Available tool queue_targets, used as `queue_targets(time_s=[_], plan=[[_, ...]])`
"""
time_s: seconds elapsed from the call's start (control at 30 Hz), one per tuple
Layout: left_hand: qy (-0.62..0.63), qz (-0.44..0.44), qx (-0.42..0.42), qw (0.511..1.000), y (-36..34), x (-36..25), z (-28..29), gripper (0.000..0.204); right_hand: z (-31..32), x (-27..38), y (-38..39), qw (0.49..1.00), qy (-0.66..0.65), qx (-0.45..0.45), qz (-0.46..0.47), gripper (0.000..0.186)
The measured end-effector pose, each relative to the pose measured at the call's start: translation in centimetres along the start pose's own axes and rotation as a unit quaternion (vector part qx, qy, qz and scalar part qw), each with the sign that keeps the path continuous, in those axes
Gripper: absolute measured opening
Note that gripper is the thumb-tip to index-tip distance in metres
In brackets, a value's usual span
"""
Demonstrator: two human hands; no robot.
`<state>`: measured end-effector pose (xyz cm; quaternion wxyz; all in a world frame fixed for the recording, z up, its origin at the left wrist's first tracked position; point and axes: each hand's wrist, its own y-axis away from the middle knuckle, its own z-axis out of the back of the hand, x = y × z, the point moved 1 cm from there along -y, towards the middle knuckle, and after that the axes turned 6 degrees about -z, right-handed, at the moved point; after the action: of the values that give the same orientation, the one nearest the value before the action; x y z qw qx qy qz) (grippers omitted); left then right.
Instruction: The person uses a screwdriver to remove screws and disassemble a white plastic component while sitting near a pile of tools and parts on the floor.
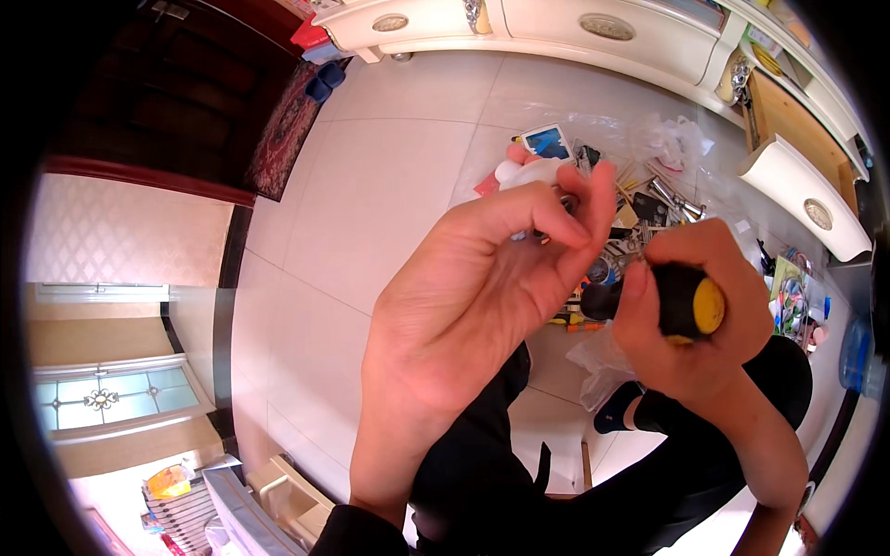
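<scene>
My left hand is raised in the middle, palm toward me. Its thumb and fingers are curled together around a small, round metal piece, mostly hidden by the fingers. Right of it, my right hand is wrapped around a screwdriver with a thick black handle and a yellow end, which points toward me. The screwdriver's tip cannot be made out. Both hands are above a spread of loose tools and small parts on the floor, and the two are apart.
A cream cabinet runs along the far side, with a drawer pulled out at right. Plastic bags lie beyond the tools. A blue water bottle stands far right. Slippers are by the dark door.
</scene>
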<state>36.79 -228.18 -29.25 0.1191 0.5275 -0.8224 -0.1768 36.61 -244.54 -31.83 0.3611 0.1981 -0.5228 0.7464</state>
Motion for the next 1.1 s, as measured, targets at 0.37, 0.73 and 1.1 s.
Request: queue_targets(time_s=[0.37,0.73,1.1], plan=[[-0.108,-0.039,0.023,0.993,0.1,0.7,-0.8,0.020,-0.5,-0.3,-0.4,0.993,-0.066,-0.016,-0.097,0.009],[-0.111,-0.113,0.024,0.987,0.0,2.2,-1.8,0.018,0.3,-0.2,-0.9,0.983,-0.095,-0.002,-0.160,0.005],[-0.164,-0.141,0.167,0.962,0.7,3.1,-2.4,0.046,0.4,0.4,-1.7,0.968,-0.170,-0.035,-0.181,0.006]])
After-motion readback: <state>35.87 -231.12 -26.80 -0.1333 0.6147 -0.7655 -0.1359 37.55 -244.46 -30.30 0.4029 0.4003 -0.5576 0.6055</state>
